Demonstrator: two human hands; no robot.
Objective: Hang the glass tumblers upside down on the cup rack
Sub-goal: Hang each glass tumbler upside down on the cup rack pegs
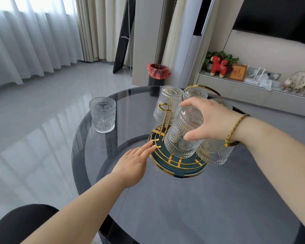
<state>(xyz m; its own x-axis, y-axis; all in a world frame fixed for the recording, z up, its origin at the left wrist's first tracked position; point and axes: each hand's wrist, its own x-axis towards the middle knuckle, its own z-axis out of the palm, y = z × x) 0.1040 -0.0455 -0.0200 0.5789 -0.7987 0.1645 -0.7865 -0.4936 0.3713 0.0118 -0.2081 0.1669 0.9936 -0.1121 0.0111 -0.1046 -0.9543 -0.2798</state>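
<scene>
Your right hand (211, 120) has its grip pinching a ribbed, embossed glass tumbler (181, 136), upside down over the gold wire cup rack (167, 155) mid-bench. Left hand (132, 164), fingers spread, touches the rack's round green base. One tumbler (102, 114) stands upright near the round smoked-glass bench's (183, 199) left edge.

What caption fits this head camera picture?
Right hand lowers a ribbed clear glass tumbler onto the gold wire cup rack.

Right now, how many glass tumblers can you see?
5. One upright tumbler stands alone on the table. Four hang inverted on the rack: back left, back, front under the right hand, front right. More may be hidden.
</scene>
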